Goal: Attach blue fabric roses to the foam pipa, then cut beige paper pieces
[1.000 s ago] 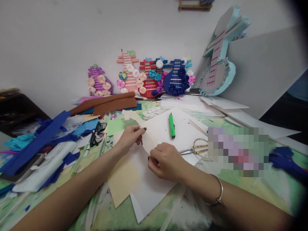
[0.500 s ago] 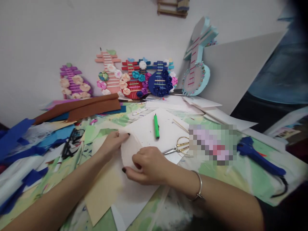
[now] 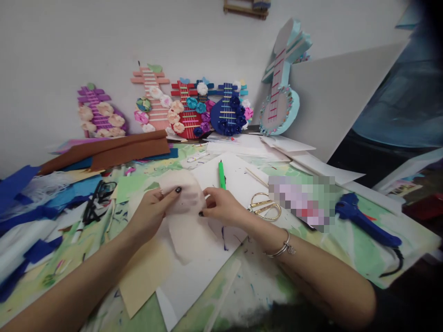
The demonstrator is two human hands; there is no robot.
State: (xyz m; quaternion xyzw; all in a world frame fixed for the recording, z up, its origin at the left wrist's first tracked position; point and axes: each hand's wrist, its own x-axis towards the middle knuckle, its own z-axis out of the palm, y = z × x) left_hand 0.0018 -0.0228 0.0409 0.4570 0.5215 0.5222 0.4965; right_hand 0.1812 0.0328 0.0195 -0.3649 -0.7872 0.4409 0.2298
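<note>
A cream petal-shaped piece of crepe paper (image 3: 185,230) is raised over the white sheets in the middle of the table. My left hand (image 3: 152,207) pinches it, thumb in front, with the fingers showing faintly through the thin paper from behind. My right hand (image 3: 223,207) closes on its right edge, the thumb tip against the paper. Below lie a white sheet (image 3: 207,281) and a flat piece of cream paper (image 3: 141,281). Just beyond my right hand is a green utility knife (image 3: 222,174), partly covered. Gold-handled scissors (image 3: 265,206) lie behind my right wrist, blades hidden.
A blue glue gun (image 3: 367,221) lies at the right, near a blurred-out patch. Black-framed glasses (image 3: 98,200), blue paper scraps (image 3: 43,249) and brown paper (image 3: 131,150) crowd the left. Decorated lute models (image 3: 188,113) and a large pale-blue one (image 3: 280,99) lean on the wall.
The view has swung right. The crepe paper has been opened out and raised, now facing me. My right hand has moved from its lower part up to the right edge.
</note>
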